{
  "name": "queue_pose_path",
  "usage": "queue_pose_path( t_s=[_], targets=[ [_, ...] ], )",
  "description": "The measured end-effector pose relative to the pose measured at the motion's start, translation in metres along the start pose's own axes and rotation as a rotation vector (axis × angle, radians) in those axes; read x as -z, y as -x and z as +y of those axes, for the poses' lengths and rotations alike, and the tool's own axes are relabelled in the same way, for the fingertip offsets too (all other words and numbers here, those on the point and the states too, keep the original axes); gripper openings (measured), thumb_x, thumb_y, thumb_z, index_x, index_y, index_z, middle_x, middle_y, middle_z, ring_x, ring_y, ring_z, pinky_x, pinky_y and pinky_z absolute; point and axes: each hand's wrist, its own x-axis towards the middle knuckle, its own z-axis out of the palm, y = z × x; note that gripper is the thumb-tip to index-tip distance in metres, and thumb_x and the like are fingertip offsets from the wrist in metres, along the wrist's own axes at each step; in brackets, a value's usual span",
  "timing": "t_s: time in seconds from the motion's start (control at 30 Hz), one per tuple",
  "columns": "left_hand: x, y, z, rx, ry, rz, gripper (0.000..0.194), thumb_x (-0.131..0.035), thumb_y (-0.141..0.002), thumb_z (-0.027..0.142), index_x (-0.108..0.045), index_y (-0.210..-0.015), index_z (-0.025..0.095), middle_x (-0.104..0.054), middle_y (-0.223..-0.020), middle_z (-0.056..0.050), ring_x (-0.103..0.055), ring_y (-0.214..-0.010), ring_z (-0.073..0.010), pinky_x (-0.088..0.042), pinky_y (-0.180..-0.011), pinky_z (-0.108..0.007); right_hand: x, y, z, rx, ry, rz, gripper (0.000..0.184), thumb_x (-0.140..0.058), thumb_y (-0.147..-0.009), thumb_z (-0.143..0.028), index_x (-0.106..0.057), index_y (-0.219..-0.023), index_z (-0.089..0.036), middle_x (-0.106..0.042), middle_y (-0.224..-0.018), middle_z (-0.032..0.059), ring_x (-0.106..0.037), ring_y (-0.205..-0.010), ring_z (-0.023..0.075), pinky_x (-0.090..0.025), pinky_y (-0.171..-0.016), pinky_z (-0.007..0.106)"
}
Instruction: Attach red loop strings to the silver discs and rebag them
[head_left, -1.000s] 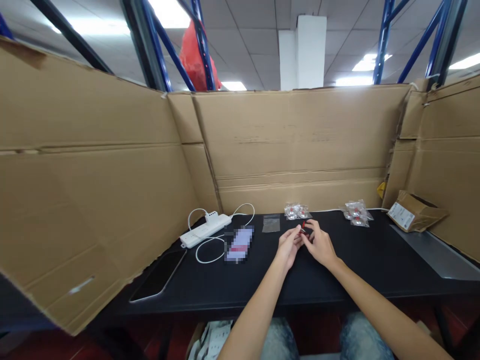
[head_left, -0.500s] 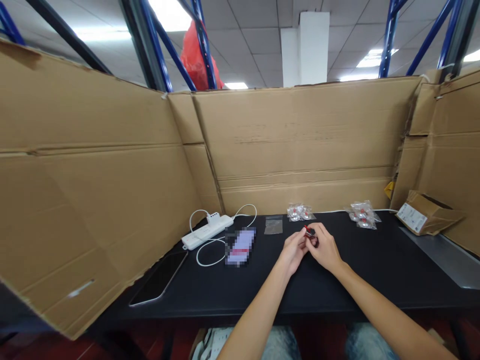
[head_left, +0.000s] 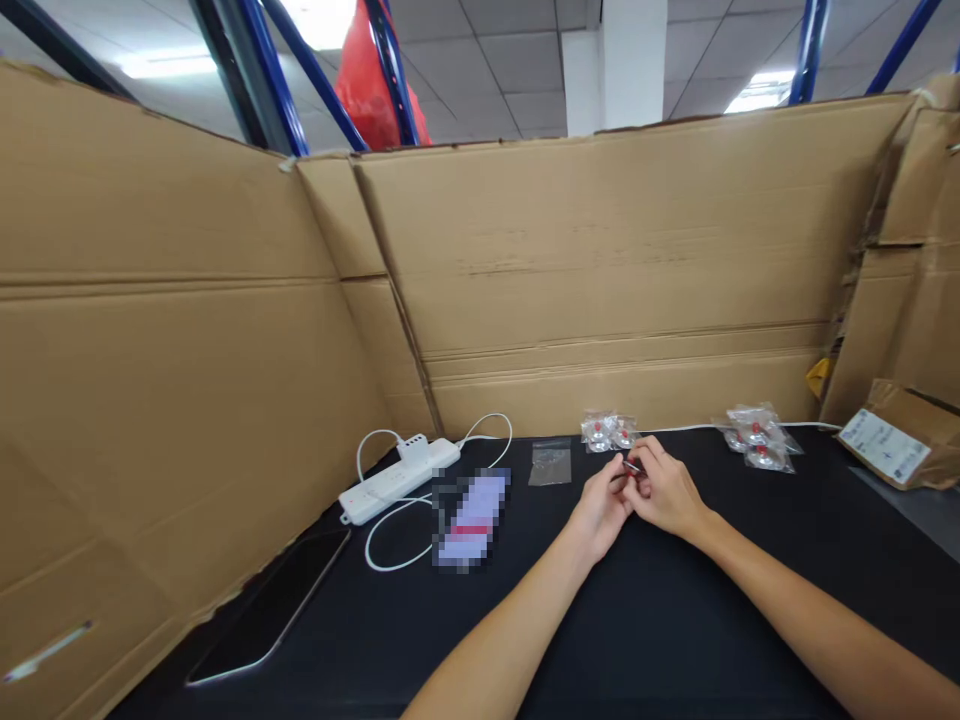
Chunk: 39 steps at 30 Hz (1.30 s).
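My left hand (head_left: 602,508) and my right hand (head_left: 666,488) meet above the black table, fingertips pinched together around one small red-and-silver piece (head_left: 634,467). Most of that piece is hidden by the fingers, so its kind cannot be made out. Just behind the hands lie several clear bags with round, red-centred items (head_left: 609,432). To the left of my left hand is a flat clear zip bag (head_left: 550,464) on the tabletop.
A white power strip (head_left: 401,480) with cables, a blurred phone-like screen (head_left: 472,520) and a dark tablet (head_left: 274,605) lie leftward. More bagged items (head_left: 759,438) and an open cardboard box (head_left: 896,440) are at right. Cardboard walls (head_left: 600,260) enclose the table.
The camera has tilted and come closer to the table. Both hands stay together on the small piece, which has turned and shows a silver edge.
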Motion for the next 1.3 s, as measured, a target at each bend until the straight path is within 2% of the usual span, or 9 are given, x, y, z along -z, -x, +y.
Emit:
queue_pose_path(
  t_s=[0.17, 0.3, 0.4, 0.5, 0.67, 0.83, 1.0, 1.17, 1.3],
  targets=[
    [-0.004, -0.006, 0.002, 0.035, 0.113, 0.035, 0.023, -0.06, -0.089, 0.028, -0.065, -0.079, 0.008, -0.067, -0.072, -0.009, -0.067, -0.067, -0.0164, -0.056, -0.073, -0.028, -0.01, -0.005, 0.003, -0.109, -0.114, 0.043, 0.021, -0.054, -0.075, -0.012, -0.048, -0.092, -0.02, -0.051, -0.096, 0.0067, -0.057, -0.076, 0.0192, -0.049, -0.07, 0.031],
    [-0.011, 0.002, 0.006, 0.081, 0.146, 0.076, 0.025, -0.058, -0.091, 0.029, -0.065, -0.082, 0.007, -0.068, -0.076, -0.011, -0.067, -0.068, -0.0173, -0.057, -0.076, -0.029, -0.005, -0.008, -0.004, -0.121, -0.259, 0.091, 0.022, -0.053, -0.072, -0.008, -0.047, -0.088, -0.021, -0.048, -0.092, 0.0047, -0.055, -0.08, 0.0192, -0.048, -0.072, 0.031],
    [-0.016, 0.005, 0.011, 0.095, 0.144, 0.05, 0.028, -0.055, -0.092, 0.03, -0.064, -0.085, 0.005, -0.068, -0.077, -0.013, -0.068, -0.069, -0.0188, -0.057, -0.075, -0.03, -0.001, -0.009, -0.008, -0.117, -0.308, 0.122, 0.022, -0.053, -0.073, -0.008, -0.048, -0.089, -0.021, -0.049, -0.094, 0.0049, -0.055, -0.086, 0.0204, -0.047, -0.077, 0.033],
    [-0.017, 0.006, 0.016, 0.091, 0.144, 0.047, 0.026, -0.055, -0.092, 0.029, -0.063, -0.088, 0.005, -0.068, -0.079, -0.014, -0.069, -0.07, -0.02, -0.058, -0.072, -0.03, 0.0, -0.009, -0.008, -0.127, -0.329, 0.112, 0.021, -0.053, -0.076, -0.009, -0.05, -0.093, -0.021, -0.049, -0.097, 0.0056, -0.055, -0.089, 0.0206, -0.046, -0.079, 0.033],
    [-0.017, 0.007, 0.023, 0.07, 0.148, 0.133, 0.026, -0.056, -0.092, 0.029, -0.062, -0.089, 0.004, -0.067, -0.082, -0.016, -0.07, -0.076, -0.0212, -0.058, -0.078, -0.03, 0.001, -0.009, -0.009, -0.135, -0.35, 0.062, 0.018, -0.05, -0.082, -0.01, -0.051, -0.097, -0.02, -0.051, -0.097, 0.0057, -0.054, -0.091, 0.0206, -0.045, -0.081, 0.034],
    [-0.021, 0.008, 0.024, 0.052, 0.161, 0.148, 0.023, -0.057, -0.091, 0.027, -0.061, -0.092, 0.004, -0.068, -0.088, -0.018, -0.07, -0.081, -0.0221, -0.058, -0.082, -0.03, -0.002, -0.009, -0.012, -0.208, -0.409, 0.103, 0.012, -0.05, -0.084, -0.013, -0.053, -0.094, -0.02, -0.052, -0.093, 0.0046, -0.054, -0.086, 0.0196, -0.044, -0.078, 0.033],
    [-0.022, 0.008, 0.027, 0.064, 0.114, 0.182, 0.026, -0.057, -0.092, 0.029, -0.061, -0.092, 0.004, -0.068, -0.089, -0.019, -0.071, -0.081, -0.022, -0.058, -0.081, -0.029, -0.01, -0.008, -0.014, -0.301, -0.509, 0.134, 0.01, -0.048, -0.086, -0.016, -0.054, -0.093, -0.02, -0.054, -0.091, 0.0038, -0.055, -0.083, 0.0189, -0.044, -0.075, 0.031],
    [-0.016, 0.008, 0.029, 0.063, -0.023, 0.214, 0.027, -0.061, -0.089, 0.033, -0.063, -0.086, 0.007, -0.069, -0.083, -0.016, -0.07, -0.079, -0.0219, -0.058, -0.079, -0.031, -0.007, -0.008, -0.01, -0.261, -0.472, 0.073, 0.01, -0.049, -0.084, -0.013, -0.055, -0.09, -0.019, -0.053, -0.087, 0.0031, -0.054, -0.078, 0.0176, -0.044, -0.072, 0.03],
    [-0.013, 0.009, 0.026, -0.021, -0.17, 0.147, 0.029, -0.068, -0.084, 0.036, -0.067, -0.087, 0.007, -0.071, -0.091, -0.018, -0.07, -0.086, -0.0222, -0.055, -0.088, -0.035, -0.004, -0.009, -0.003, -0.235, -0.43, 0.03, 0.008, -0.051, -0.084, -0.014, -0.055, -0.089, -0.019, -0.053, -0.083, 0.0021, -0.052, -0.071, 0.0158, -0.043, -0.066, 0.028]
  ],
)
